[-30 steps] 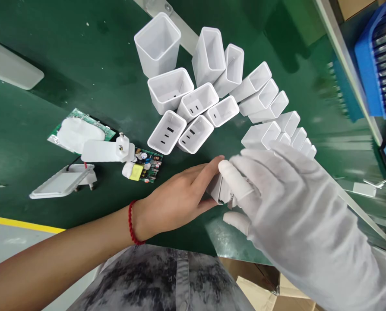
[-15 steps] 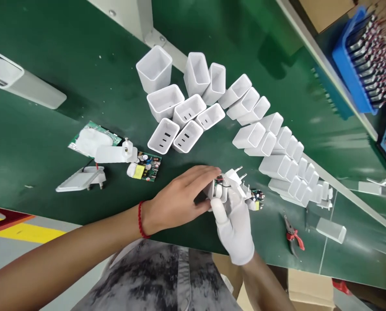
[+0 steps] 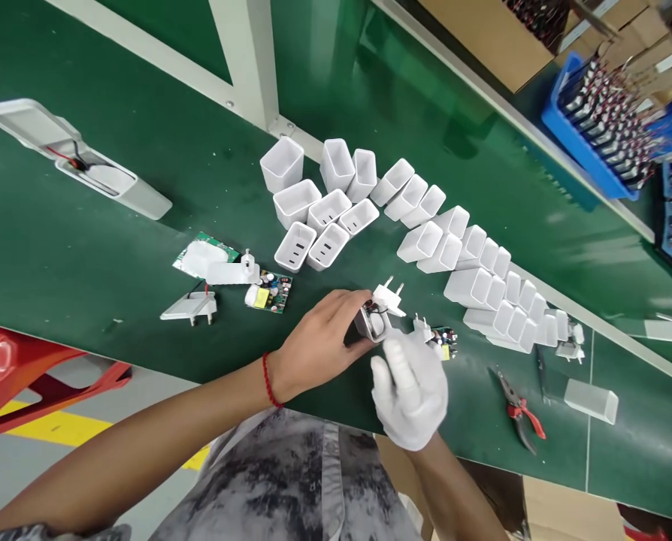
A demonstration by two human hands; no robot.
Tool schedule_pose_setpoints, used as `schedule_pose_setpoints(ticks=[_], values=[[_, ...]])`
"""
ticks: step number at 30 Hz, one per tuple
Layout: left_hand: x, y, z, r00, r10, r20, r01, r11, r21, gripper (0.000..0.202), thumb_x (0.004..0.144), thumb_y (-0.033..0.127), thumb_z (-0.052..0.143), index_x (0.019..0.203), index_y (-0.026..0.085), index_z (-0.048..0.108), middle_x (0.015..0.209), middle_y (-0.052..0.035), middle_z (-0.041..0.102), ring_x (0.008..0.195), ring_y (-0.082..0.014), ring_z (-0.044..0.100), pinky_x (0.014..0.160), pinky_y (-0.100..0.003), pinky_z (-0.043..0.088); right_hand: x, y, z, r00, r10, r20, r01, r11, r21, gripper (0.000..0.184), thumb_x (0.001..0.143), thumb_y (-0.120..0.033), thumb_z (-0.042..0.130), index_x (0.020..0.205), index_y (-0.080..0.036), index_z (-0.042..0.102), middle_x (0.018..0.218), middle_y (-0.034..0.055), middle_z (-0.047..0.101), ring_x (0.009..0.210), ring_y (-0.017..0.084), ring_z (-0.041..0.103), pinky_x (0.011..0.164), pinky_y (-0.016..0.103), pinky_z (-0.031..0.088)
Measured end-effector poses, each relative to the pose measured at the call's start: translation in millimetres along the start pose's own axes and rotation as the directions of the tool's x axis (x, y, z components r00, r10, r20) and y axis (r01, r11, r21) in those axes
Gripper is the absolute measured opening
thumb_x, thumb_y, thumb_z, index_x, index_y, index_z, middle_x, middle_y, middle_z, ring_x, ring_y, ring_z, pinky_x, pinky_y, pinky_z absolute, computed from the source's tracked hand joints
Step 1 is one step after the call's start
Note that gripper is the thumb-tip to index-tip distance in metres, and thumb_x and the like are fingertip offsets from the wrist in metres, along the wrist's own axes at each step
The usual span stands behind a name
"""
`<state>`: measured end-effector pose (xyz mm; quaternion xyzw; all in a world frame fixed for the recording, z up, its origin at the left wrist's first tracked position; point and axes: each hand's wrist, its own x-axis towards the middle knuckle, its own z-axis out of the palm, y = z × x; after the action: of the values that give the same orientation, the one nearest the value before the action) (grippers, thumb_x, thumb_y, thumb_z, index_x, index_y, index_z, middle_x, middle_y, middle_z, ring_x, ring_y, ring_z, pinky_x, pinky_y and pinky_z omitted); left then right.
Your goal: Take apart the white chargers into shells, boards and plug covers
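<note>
My bare left hand (image 3: 325,327), with a red cord bracelet at the wrist, is closed round a white charger housing (image 3: 376,324) whose open end shows wires and a white part inside. A white plug cover (image 3: 389,299) with two pins sits at that open end, tilted away from it. My right hand (image 3: 412,391), in a white glove, is just beside the housing, its thumb and fingers bent and apart, with nothing visible in them. Beyond the glove lie another plug piece (image 3: 422,328) and a small circuit board (image 3: 444,344).
Rows of open white housings (image 3: 294,248) stand across the green bench (image 3: 336,406). At left lie a circuit board (image 3: 271,293), a wired plug cover (image 3: 189,306) and an opened long charger (image 3: 138,197). Red-handled pliers (image 3: 519,409) lie at right. A blue bin (image 3: 587,161) holds wired parts.
My right hand has drawn back slightly toward me from the charger housing. The plug cover is more exposed above the opening. The camera view has shifted.
</note>
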<state>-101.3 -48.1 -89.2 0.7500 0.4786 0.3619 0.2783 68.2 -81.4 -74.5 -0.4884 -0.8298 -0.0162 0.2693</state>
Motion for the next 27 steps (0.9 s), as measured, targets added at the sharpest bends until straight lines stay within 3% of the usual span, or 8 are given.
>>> schedule_pose_setpoints(ticks=[2, 4, 9, 16, 19, 22, 25, 27], values=[[0, -1, -1.0, 0.999, 0.036, 0.012, -0.036, 0.999, 0.040, 0.048, 0.084, 0.015, 0.065, 0.127, 0.014, 0.044, 0.118, -0.0133, 0.064, 0.112, -0.0264, 0.061, 0.096, -0.041, 0.055, 0, 2, 3, 0.991, -0.116, 0.068, 0.117, 0.993, -0.012, 0.070, 0.083, -0.011, 0.060, 0.147, -0.021, 0.032, 0.121, 0.0175, 0.065, 0.113, 0.031, 0.062, 0.086, 0.049, 0.058], [0, -2, -1.8, 0.998, 0.057, 0.015, -0.058, 0.996, 0.070, 0.049, 0.084, 0.013, 0.064, 0.128, 0.013, 0.043, 0.118, -0.0139, 0.064, 0.112, -0.0267, 0.061, 0.096, -0.041, 0.054, 2, 5, 6, 0.985, -0.136, 0.102, 0.140, 0.989, -0.035, 0.065, 0.085, -0.013, 0.058, 0.145, -0.017, 0.035, 0.121, 0.0192, 0.065, 0.116, 0.032, 0.060, 0.089, 0.050, 0.057], [-2, -4, -1.3, 0.997, 0.069, 0.024, -0.071, 0.993, 0.096, 0.049, 0.085, 0.016, 0.064, 0.129, 0.012, 0.041, 0.119, -0.0149, 0.063, 0.110, -0.0277, 0.062, 0.096, -0.042, 0.054, 9, 11, 4, 0.963, -0.207, 0.175, 0.222, 0.972, -0.073, 0.056, 0.087, -0.015, 0.057, 0.140, -0.024, 0.041, 0.121, 0.0137, 0.067, 0.113, 0.030, 0.062, 0.089, 0.053, 0.056], [-2, -8, -0.4, 0.995, 0.097, 0.017, -0.098, 0.990, 0.101, 0.052, 0.086, 0.018, 0.064, 0.130, 0.007, 0.040, 0.118, -0.0199, 0.064, 0.110, -0.0306, 0.063, 0.094, -0.044, 0.055, 5, 12, 3, 0.964, -0.196, 0.180, 0.223, 0.964, -0.144, 0.065, 0.087, -0.011, 0.056, 0.147, -0.018, 0.032, 0.122, 0.0148, 0.067, 0.119, 0.031, 0.059, 0.097, 0.054, 0.051], [-4, -8, -5.4, 0.992, 0.098, 0.083, -0.105, 0.990, 0.091, 0.067, 0.086, 0.017, 0.064, 0.141, 0.007, 0.028, 0.125, -0.0221, 0.061, 0.118, -0.0308, 0.060, 0.097, -0.044, 0.054, 0, 14, 13, 0.972, -0.197, 0.126, 0.213, 0.968, -0.131, 0.065, 0.088, -0.010, 0.057, 0.147, -0.017, 0.033, 0.121, 0.0146, 0.067, 0.120, 0.027, 0.060, 0.096, 0.044, 0.054], [-12, -6, -14.0, 0.985, 0.036, 0.168, -0.050, 0.996, 0.079, 0.084, 0.084, 0.017, 0.065, 0.149, 0.007, 0.012, 0.136, -0.0236, 0.054, 0.127, -0.0309, 0.055, 0.100, -0.043, 0.053, 2, 16, 26, 0.982, -0.185, -0.030, 0.181, 0.978, -0.107, 0.063, 0.083, -0.015, 0.068, 0.141, -0.021, 0.044, 0.114, 0.0106, 0.071, 0.106, 0.023, 0.068, 0.090, 0.035, 0.058], [-27, -3, -23.7, 0.990, 0.008, 0.144, -0.020, 0.996, 0.086, 0.076, 0.087, 0.019, 0.062, 0.148, 0.007, 0.017, 0.141, -0.0240, 0.050, 0.130, -0.0300, 0.053, 0.102, -0.042, 0.052, 7, 19, 31, 0.979, -0.130, -0.160, 0.112, 0.987, -0.113, 0.055, 0.078, -0.016, 0.075, 0.129, -0.022, 0.056, 0.110, 0.0077, 0.072, 0.098, 0.021, 0.071, 0.086, 0.032, 0.060], [-40, -1, -30.2, 0.997, 0.012, 0.073, -0.018, 0.997, 0.076, 0.062, 0.090, 0.021, 0.058, 0.144, 0.008, 0.029, 0.138, -0.0215, 0.054, 0.127, -0.0275, 0.055, 0.102, -0.040, 0.052, 7, 21, 27, 0.983, -0.070, -0.172, 0.054, 0.994, -0.098, 0.048, 0.079, -0.013, 0.073, 0.124, -0.022, 0.060, 0.112, 0.0076, 0.071, 0.099, 0.021, 0.071, 0.085, 0.032, 0.061]])
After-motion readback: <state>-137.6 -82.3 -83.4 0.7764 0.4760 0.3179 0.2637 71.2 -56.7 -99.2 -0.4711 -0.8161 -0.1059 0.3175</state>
